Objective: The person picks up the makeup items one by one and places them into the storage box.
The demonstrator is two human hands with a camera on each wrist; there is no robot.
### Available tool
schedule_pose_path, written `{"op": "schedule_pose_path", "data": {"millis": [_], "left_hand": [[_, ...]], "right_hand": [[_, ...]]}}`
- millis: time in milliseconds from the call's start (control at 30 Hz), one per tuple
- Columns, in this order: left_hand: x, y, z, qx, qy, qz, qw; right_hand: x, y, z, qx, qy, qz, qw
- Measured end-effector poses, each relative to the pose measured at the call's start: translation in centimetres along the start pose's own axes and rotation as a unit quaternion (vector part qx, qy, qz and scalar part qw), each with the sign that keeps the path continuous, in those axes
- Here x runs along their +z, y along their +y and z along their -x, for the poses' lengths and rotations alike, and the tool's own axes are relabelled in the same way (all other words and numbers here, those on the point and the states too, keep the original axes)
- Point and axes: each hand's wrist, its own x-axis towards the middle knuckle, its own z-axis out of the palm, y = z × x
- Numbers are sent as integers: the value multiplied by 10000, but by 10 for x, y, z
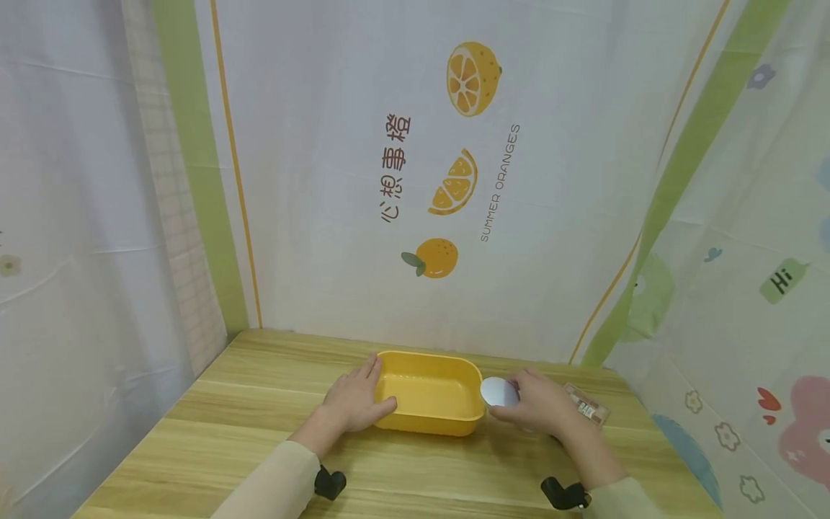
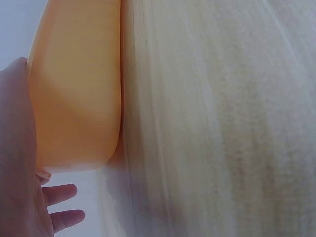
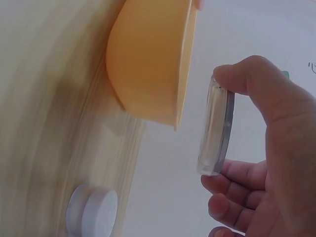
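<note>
A yellow oblong basin [image 1: 428, 425] stands on the wooden table. My left hand [image 1: 353, 400] rests at its left end, fingers straight along the outside and thumb over the front corner of the rim. In the left wrist view, two of that hand's fingers [image 2: 61, 194] stick out past the basin's end wall. Just off the basin's right end, my right hand [image 1: 541, 404] pinches a round, flat compact [image 1: 499, 392] by its edges. The right wrist view shows the compact [image 3: 216, 128] on edge, clear on one side and grey on the other, held between thumb and fingers.
A small round jar with a white lid [image 3: 99, 212] stands on the table under my right hand, mostly hidden in the head view. Further right lies a flat brownish box [image 1: 590, 405] with printed letters. Printed curtains [image 1: 337, 216] hang behind the table and on both sides.
</note>
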Motion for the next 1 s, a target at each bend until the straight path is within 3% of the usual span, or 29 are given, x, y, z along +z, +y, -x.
{"op": "schedule_pose_path", "data": {"millis": [700, 1000], "left_hand": [[1, -1, 0, -7, -34, 9, 10000], [3, -2, -1, -12, -25, -22, 10000]], "right_hand": [[23, -32, -32, -128, 20, -530, 9985], [35, -32, -45, -262, 54, -351, 9990]]}}
